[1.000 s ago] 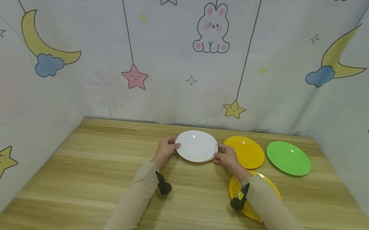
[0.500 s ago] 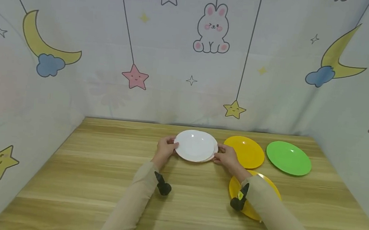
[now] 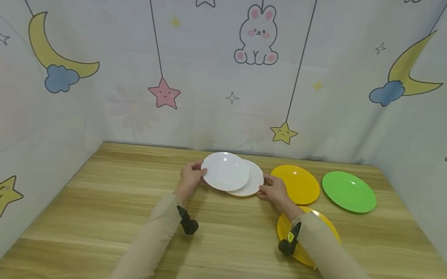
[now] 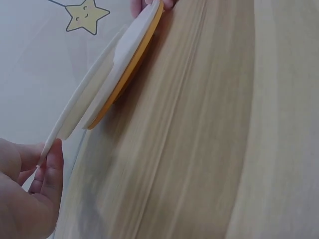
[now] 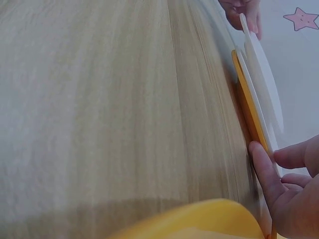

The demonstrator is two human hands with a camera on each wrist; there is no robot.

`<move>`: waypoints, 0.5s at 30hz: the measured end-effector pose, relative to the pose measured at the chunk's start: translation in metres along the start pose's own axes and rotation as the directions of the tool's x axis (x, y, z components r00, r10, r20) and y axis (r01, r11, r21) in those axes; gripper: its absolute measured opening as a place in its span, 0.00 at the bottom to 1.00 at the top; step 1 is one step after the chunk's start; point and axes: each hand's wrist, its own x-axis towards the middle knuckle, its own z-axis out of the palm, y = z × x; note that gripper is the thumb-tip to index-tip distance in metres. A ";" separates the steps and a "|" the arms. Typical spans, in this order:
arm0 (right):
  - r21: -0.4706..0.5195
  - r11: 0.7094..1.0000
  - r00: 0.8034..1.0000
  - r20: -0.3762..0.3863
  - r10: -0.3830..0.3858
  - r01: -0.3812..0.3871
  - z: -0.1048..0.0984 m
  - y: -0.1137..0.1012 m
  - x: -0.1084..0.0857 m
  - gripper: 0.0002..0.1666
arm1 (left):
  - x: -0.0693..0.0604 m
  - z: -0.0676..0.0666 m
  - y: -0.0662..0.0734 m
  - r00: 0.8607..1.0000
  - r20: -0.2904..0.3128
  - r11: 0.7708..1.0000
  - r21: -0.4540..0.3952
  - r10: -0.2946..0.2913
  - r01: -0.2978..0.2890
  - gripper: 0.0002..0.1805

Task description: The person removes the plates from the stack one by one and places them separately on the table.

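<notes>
My left hand (image 3: 190, 179) pinches the left rim of a white plate (image 3: 225, 172), thumb on top. This plate is raised and shifted left over a second white plate (image 3: 256, 181). Under the second plate lies an orange plate, its edge (image 4: 121, 84) showing in the left wrist view. My right hand (image 3: 275, 191) pinches the right rims of this lower pair between thumb and fingers; the right wrist view shows the thumb and fingers (image 5: 264, 164) at the orange edge.
A yellow-orange plate (image 3: 297, 185) lies right of my right hand, with a green plate (image 3: 349, 192) farther right. Another yellow-orange plate (image 3: 286, 224) sits partly beneath my right forearm. A patterned cloth backdrop (image 3: 192, 123) stands behind the wooden table (image 3: 135, 221).
The top white plate, in my left hand, has slid left and slightly up, uncovering more of the white plate below. My right hand has stayed in place.
</notes>
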 end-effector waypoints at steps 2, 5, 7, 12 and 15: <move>-0.001 1.000 1.000 -0.003 0.006 -0.006 0.000 0.000 0.000 0.32 | 0.000 -0.004 0.001 1.000 -0.004 1.000 0.005 0.003 -0.003 0.21; 0.000 1.000 1.000 -0.002 0.008 -0.008 0.000 0.001 0.001 0.32 | 0.000 -0.010 0.002 1.000 -0.003 1.000 0.009 0.001 -0.001 0.21; 0.002 1.000 1.000 -0.002 0.005 -0.005 0.000 0.001 0.001 0.32 | 0.000 -0.014 0.003 1.000 -0.002 1.000 0.013 -0.008 0.008 0.21; -0.001 1.000 1.000 -0.004 0.005 -0.005 0.001 0.001 0.001 0.32 | 0.001 -0.026 0.003 1.000 -0.013 1.000 0.015 -0.018 0.018 0.21; -0.005 1.000 1.000 -0.007 0.010 -0.010 0.001 0.001 0.002 0.32 | 0.002 -0.035 0.003 1.000 -0.021 1.000 0.022 -0.009 0.010 0.21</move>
